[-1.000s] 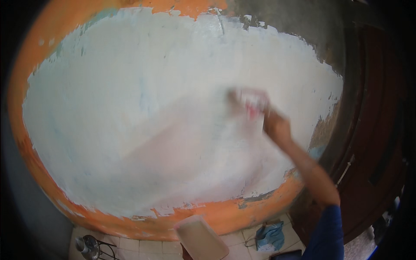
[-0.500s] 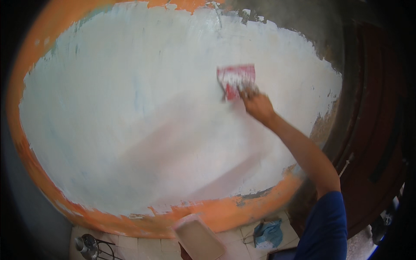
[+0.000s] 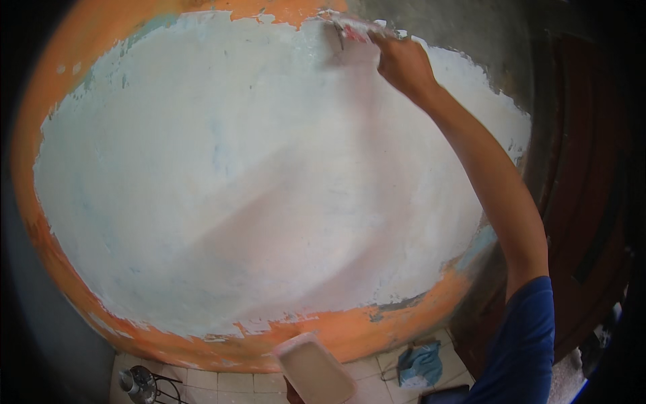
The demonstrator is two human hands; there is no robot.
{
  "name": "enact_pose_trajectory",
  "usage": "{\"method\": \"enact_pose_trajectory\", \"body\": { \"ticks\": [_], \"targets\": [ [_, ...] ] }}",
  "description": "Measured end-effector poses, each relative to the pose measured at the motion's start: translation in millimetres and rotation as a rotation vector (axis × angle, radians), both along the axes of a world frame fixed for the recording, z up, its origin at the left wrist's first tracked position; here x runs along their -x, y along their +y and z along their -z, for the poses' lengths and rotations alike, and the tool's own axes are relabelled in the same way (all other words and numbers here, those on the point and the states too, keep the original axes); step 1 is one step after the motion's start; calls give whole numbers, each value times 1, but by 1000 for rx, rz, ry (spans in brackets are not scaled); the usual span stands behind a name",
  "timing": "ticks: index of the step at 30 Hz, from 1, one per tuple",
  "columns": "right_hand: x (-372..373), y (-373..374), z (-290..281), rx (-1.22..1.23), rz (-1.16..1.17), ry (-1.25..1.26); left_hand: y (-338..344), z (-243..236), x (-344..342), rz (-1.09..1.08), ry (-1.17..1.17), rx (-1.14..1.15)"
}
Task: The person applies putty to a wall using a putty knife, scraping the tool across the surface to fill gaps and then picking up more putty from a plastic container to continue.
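My right hand reaches to the upper middle of the wall, fingers closed round a wide red putty scraper smeared with white. The scraper lies close against the wall at the top border of the white coat, seen nearly edge-on. Down at the lower edge, my left hand supports a shallow rectangular tray with a pale rim and a beige inside. Only a small part of that hand shows beside the tray; most of its fingers are hidden.
Orange paint rings the white coat, with bare grey plaster at upper right. A dark brown door-like panel stands right. On the tiled floor are a crumpled blue cloth or bag and a dark metal stand beside a grey container.
My right hand has moved the scraper upward from the middle right of the white coat to its top border, and the arm has stretched out. The tray has barely shifted.
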State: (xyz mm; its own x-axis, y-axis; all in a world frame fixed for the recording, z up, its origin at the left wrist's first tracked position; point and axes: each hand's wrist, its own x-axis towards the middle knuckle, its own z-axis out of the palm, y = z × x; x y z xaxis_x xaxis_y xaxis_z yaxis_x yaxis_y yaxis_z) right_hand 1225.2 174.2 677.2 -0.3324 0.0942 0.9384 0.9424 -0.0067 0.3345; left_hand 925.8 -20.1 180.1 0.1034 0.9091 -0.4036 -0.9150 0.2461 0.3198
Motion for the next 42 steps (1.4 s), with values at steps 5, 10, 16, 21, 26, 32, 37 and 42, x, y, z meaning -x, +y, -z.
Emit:
{"method": "enact_pose_trajectory", "body": {
  "ticks": [5,10,16,21,26,32,37,42],
  "targets": [
    [12,58,30,200,144,-62,0,6,5,-44,95,21],
    [38,61,258,484,130,-82,3,-3,8,-30,-7,34],
    [43,-22,402,731,-189,28,2,1,3,-13,132,-194],
    [54,-79,394,876,-946,1499,-1,11,9,-78,450,-416],
    [48,-96,406,910,-1484,2129,-2,0,4,-100,226,-326],
    [58,-67,490,606,-1319,2424,-2,10,9,-140,460,-355],
    [31,0,562,394,-1120,2566,2,6,9,-149,474,-313],
    [23,83,476,258,-883,2603,4,-1,13,-225,424,-287]
  ]
}}
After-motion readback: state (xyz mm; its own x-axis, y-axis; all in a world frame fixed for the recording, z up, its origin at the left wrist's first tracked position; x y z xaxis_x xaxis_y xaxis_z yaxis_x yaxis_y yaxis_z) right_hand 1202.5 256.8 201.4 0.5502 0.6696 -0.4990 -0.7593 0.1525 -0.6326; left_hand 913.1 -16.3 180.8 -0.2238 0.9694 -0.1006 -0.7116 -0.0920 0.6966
